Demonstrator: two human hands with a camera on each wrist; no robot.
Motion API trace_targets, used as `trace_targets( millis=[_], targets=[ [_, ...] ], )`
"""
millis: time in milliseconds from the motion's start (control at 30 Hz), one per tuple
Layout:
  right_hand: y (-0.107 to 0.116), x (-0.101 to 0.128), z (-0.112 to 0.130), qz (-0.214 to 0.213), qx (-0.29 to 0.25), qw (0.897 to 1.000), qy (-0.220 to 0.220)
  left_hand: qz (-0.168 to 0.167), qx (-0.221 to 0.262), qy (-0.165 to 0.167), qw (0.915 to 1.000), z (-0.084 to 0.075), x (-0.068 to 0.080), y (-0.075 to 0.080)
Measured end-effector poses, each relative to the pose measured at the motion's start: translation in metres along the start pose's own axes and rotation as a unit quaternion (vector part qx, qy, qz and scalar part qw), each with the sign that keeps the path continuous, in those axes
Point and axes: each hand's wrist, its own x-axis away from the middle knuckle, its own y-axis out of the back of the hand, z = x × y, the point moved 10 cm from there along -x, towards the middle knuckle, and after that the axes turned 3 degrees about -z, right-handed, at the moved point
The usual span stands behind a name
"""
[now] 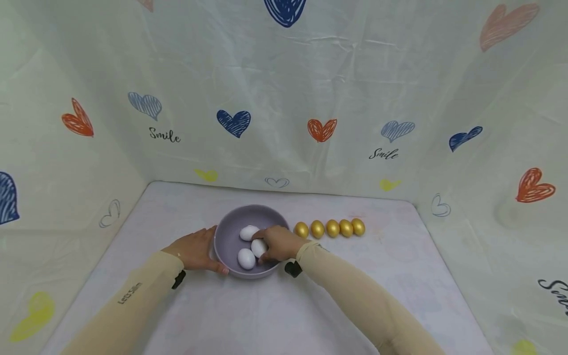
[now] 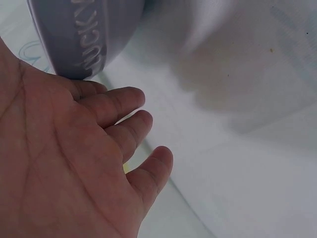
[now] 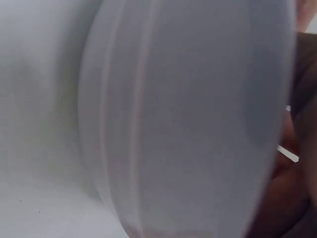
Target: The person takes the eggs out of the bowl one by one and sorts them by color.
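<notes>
A purple bowl (image 1: 227, 246) stands on the table with white eggs inside. One white egg (image 1: 249, 233) lies toward the back and another white egg (image 1: 246, 259) toward the front. My right hand (image 1: 284, 243) reaches over the bowl's right rim and pinches a third white egg (image 1: 259, 248) between thumb and fingers; part of that egg is hidden. On the left, my left hand (image 1: 198, 250) rests against the bowl's outer wall, thumb near the front rim. The left wrist view shows its fingers (image 2: 130, 101) loosely extended beside the bowl's raised lettering. In the right wrist view the bowl wall (image 3: 198, 119) covers most of the hand.
Several gold eggs (image 1: 333, 228) stand in a row on the table to the right of the bowl. The pale tabletop (image 1: 248, 315) is bordered by a heart-printed curtain (image 1: 284, 74) at the back and both sides.
</notes>
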Motion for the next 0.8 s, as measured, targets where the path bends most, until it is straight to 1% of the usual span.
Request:
trace_targets(
  millis=[133,200,300,400,533,633,733,800],
  targets=[
    [0.008,0.005,-0.001,-0.02,-0.04,0.999,0.004,0.004,-0.001,0.003,1.0,0.001,0.0,-0.001],
    [0.014,0.009,-0.003,-0.03,-0.082,0.996,-0.002,0.006,-0.002,0.006,1.0,0.001,0.0,-0.002],
    [0.025,0.018,-0.007,-0.048,-0.143,0.988,-0.013,0.004,-0.001,0.005,1.0,0.0,0.0,-0.001],
    [0.037,0.029,-0.014,-0.072,-0.19,0.979,-0.022,-0.001,0.002,-0.001,1.0,-0.001,0.0,0.001],
    [0.054,0.05,-0.029,-0.11,-0.22,0.969,-0.036,-0.002,0.005,-0.005,1.0,-0.002,0.0,0.001],
    [0.06,0.07,-0.046,-0.137,-0.238,0.96,-0.05,-0.001,0.005,-0.004,1.0,-0.002,0.0,0.001],
    [0.058,0.089,-0.067,-0.156,-0.25,0.953,-0.064,-0.003,0.004,-0.004,1.0,-0.002,0.001,0.001],
    [0.053,0.1,-0.081,-0.162,-0.249,0.952,-0.076,-0.003,0.004,-0.005,1.0,-0.003,0.001,0.002]
  ],
)
